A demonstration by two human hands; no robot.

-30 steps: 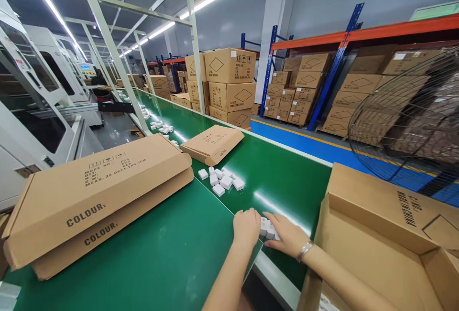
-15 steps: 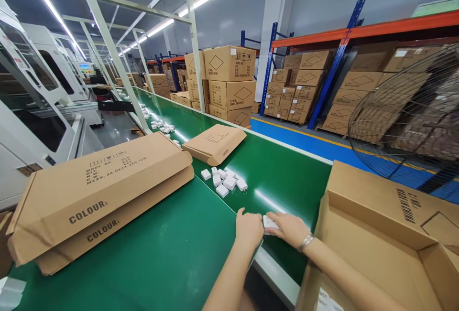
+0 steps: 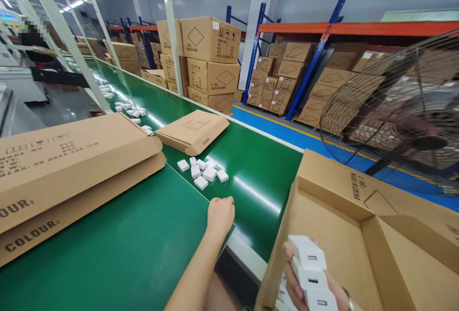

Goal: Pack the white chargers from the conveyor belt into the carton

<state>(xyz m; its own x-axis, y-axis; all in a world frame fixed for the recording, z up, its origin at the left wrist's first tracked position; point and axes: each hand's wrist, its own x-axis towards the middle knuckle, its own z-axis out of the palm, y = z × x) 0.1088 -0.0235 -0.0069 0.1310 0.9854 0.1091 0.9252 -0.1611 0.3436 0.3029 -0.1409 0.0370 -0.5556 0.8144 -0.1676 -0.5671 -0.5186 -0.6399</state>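
My right hand (image 3: 296, 277) is wrapped round a row of white USB chargers (image 3: 312, 280), their port faces turned toward me, over the left side of an open cardboard box (image 3: 333, 210). My left hand (image 3: 221, 210) is closed at the edge of the green belt (image 3: 265, 158), its fingertips turned away, and what it holds, if anything, is hidden. Just beyond it, several loose white chargers (image 3: 210, 173) lie in a cluster on the belt. More white chargers (image 3: 283, 294) show low in the box, partly behind my right hand.
Flat cardboard boxes (image 3: 82, 158) lie on the green table (image 3: 118, 239) at left. Another flat box (image 3: 195, 129) rests on the belt. Stacked cartons (image 3: 211, 58), racks (image 3: 355, 28) and a large fan (image 3: 412, 110) stand beyond. A person (image 3: 32, 34) is far left.
My right hand has moved from beside my left hand to over the open box, carrying chargers. My left hand stays near the belt edge. The view has turned right and down.
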